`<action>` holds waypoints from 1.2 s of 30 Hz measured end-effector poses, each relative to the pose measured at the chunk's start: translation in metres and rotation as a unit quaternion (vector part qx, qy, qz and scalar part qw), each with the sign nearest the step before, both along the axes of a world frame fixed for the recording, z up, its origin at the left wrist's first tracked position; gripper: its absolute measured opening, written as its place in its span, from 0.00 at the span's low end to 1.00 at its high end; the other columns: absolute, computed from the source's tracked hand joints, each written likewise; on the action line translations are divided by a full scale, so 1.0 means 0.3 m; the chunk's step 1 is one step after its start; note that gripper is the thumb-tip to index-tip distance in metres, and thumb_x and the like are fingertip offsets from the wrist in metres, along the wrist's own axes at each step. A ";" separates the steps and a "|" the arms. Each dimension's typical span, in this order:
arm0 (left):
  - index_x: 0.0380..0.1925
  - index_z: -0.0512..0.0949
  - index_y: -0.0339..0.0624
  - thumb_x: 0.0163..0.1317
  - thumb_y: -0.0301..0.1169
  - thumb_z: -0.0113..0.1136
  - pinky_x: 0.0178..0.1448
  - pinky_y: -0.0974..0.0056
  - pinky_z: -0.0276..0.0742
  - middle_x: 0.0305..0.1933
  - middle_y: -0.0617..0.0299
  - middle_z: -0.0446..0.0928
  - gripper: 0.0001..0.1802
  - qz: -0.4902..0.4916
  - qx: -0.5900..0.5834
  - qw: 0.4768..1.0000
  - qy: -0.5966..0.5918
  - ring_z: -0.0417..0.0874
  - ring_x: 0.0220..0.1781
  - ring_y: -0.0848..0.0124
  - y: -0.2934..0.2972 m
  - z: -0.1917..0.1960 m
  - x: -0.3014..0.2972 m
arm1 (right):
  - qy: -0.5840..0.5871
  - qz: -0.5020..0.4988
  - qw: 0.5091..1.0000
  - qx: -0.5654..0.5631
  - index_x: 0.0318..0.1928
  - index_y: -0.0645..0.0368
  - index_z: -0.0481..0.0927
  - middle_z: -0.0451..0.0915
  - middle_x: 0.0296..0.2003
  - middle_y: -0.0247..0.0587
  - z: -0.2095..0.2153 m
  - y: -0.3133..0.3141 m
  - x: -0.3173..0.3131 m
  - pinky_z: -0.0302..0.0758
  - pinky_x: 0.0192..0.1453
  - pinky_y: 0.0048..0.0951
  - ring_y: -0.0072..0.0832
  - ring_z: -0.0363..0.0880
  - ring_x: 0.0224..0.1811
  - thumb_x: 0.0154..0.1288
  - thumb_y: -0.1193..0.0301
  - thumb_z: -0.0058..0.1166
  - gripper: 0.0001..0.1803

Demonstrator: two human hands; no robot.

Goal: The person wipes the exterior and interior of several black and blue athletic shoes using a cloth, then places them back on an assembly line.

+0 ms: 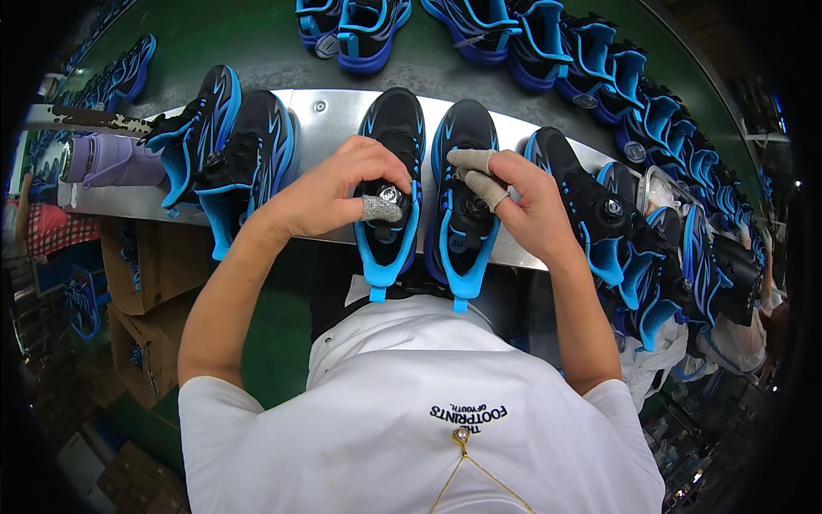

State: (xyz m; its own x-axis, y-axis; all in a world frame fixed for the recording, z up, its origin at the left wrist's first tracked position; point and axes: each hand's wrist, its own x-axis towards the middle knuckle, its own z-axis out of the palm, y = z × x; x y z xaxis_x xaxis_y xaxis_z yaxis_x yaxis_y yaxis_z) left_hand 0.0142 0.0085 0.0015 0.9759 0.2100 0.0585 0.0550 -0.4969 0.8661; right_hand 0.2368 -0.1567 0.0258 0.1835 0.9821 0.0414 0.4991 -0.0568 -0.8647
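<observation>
Side by side in front of me stand two black and blue sneakers, toes pointing away. On the left sneaker [392, 111], my left hand [334, 190] curls its fingers round a round silver dial [390, 194] on the tongue; a grey cover wraps the thumb. Over the right sneaker [467, 124] is my right hand [529, 201], beige covers on thumb and index finger. Those two fingertips come together at the lacing near a dark dial [476, 206]; whatever is between them is hidden. Blue heel loops on both shoes face me.
A metal ledge [321, 128] carries the shoes, before a green conveyor belt [248, 38] with a long row of similar sneakers [591, 64]. Another pair [261, 141] stands left, near a purple bottle [111, 160]. More sneakers [591, 197] crowd the right. Cardboard boxes [150, 274] sit lower left.
</observation>
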 end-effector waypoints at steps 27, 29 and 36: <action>0.57 0.71 0.25 0.74 0.27 0.49 0.39 0.68 0.80 0.50 0.49 0.77 0.18 0.349 -0.673 0.650 -0.047 0.83 0.53 0.61 -0.341 0.032 -0.114 | -0.005 0.249 0.968 -0.022 0.59 0.49 0.81 0.83 0.48 0.36 0.002 0.178 -0.104 0.75 0.56 0.34 0.35 0.78 0.49 0.58 0.77 0.64 0.27; 0.59 0.68 0.24 0.74 0.26 0.49 0.42 0.66 0.83 0.52 0.45 0.77 0.19 0.382 -0.671 0.632 -0.075 0.84 0.52 0.60 -0.372 0.013 -0.101 | -0.077 0.239 0.966 0.064 0.56 0.50 0.82 0.82 0.40 0.37 -0.020 0.164 -0.121 0.75 0.54 0.35 0.37 0.78 0.47 0.57 0.76 0.65 0.24; 0.65 0.61 0.22 0.72 0.23 0.47 0.46 0.64 0.85 0.54 0.36 0.76 0.24 0.369 -0.684 0.624 -0.081 0.84 0.52 0.59 -0.366 0.013 -0.107 | 0.002 0.199 0.980 0.014 0.57 0.49 0.82 0.79 0.38 0.37 0.040 0.169 -0.137 0.75 0.51 0.35 0.37 0.76 0.44 0.56 0.78 0.65 0.26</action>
